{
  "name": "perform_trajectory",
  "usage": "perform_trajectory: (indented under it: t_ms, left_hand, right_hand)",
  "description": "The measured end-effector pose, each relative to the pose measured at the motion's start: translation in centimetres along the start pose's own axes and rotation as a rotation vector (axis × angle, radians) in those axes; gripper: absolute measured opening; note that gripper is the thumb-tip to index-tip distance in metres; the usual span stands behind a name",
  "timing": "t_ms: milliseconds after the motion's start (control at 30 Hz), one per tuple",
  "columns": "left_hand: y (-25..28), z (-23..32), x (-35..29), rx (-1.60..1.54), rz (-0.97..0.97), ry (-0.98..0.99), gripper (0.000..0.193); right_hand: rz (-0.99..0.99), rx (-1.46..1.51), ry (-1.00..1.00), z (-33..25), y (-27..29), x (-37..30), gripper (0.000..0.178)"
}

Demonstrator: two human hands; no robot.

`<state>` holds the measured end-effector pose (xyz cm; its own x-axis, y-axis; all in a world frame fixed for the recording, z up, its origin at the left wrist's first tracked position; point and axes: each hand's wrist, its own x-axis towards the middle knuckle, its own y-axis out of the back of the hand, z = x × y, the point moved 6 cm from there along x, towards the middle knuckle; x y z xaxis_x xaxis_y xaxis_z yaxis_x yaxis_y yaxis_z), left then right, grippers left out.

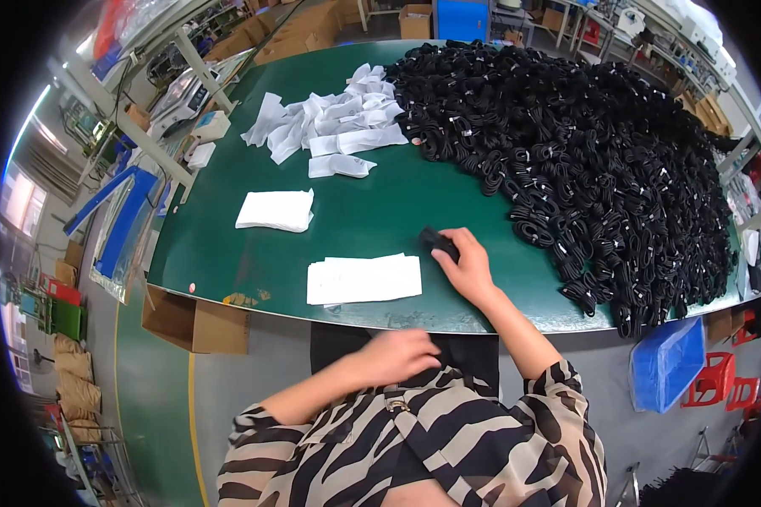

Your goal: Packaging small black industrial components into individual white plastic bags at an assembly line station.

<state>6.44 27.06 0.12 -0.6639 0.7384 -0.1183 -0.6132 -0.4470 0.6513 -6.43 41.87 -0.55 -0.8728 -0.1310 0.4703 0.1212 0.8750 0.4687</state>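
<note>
Clock directions run from the middle of the worktop (389,220): one flat white stack (275,209) at 9, one heap of white pouches (334,116), overlapping beyond counting, at 10, a second white stack (364,280) at 7. The left hand (397,351) blurs at 6, off the edge; its fingers' state I cannot tell. Nearer in at 6, one black bundle (433,239), long axis 10-to-4, exposed end toward 10, is pinched by the right hand's (467,264) fingers; one pile of black cables (583,160), uncountable, fills 2 to 4
</note>
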Motion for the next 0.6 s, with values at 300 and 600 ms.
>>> perform_trajectory:
  t_ms: [300,600]
  left_hand:
    - [-11.0,-2.3,5.8,0.182,-0.034,-0.084,0.03]
    - [-10.8,-3.7,6.5,0.064,0.128,-0.164,0.022]
  right_hand:
    - [0.052,-0.109,-0.123,1.1,0.5,0.6,0.028]
    - [0.047,-0.107,-0.123,2.4,0.1,0.5,0.029]
